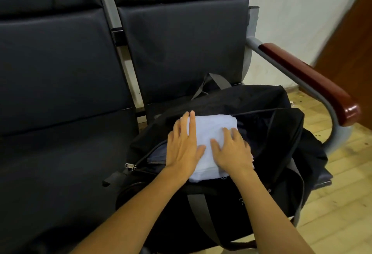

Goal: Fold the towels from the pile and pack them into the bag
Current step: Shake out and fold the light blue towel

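only flat hands, left hand point(182, 145) and right hand point(231, 150), on unlabelled towel point(213, 127)

A single head-worn wide-angle camera looks forward and steeply down from above the person's forearms, at close range to the bag point(251, 113) on the seat point(181, 52). Frame edges appear distorted, probably by lens curvature.

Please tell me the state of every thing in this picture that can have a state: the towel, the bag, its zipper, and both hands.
towel: folded, lying at the bag's opening under both hands.
bag: open, standing on the seat.
zipper pull: at the left end of the opening, unzipped.
left hand: flat, fingers straight, pressing on the towel.
right hand: flat, pressing on the towel.
seat: bag on its right part.
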Available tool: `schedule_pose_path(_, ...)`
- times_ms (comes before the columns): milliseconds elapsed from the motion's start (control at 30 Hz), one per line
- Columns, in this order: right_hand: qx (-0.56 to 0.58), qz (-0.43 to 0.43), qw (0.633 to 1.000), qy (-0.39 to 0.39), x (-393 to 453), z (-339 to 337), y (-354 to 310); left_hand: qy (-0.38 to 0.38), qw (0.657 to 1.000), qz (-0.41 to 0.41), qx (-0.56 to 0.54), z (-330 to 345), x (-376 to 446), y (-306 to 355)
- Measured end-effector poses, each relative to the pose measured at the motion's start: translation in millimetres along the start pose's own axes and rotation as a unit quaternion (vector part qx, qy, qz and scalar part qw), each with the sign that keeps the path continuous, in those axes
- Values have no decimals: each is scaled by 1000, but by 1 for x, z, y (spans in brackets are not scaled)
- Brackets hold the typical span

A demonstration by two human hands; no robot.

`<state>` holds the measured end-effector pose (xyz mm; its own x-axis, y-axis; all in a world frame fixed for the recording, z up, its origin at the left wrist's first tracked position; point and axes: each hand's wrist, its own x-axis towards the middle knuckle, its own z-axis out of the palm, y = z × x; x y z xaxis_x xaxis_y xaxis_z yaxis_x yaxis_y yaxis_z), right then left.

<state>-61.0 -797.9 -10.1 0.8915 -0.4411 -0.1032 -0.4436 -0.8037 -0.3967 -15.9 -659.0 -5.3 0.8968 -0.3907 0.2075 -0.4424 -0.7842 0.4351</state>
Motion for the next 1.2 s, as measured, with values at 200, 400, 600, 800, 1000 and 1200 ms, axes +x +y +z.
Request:
schedule_pose_path(200, -79, 56, 988, -117, 7, 3, 9, -264, 963, -30, 46, 8, 8, -22)
schedule_pose_path(400, -92, 36, 994, -36, 2, 1, 0, -329, 941, -71, 39, -2, 11, -18)
schedule_pose_path(600, 49, -61, 995, 62, -15, 4, -33, -329, 939, -80, -54, -47, -5, -37)
schedule_pose_path(800, 98, -171, 977, 82, -48, 6, -78, -173, 972, -66, -145, -95, -35, -65)
schedule_pose_path(1000, 164, -256, 948, 96, -97, 3, -141, -54, 988, -46, -135, -160, -73, -88)
schedule_pose_path(1200, 318, -297, 898, 66, -172, 14, -226, -3, 990, -64, -130, -238, -138, -128)
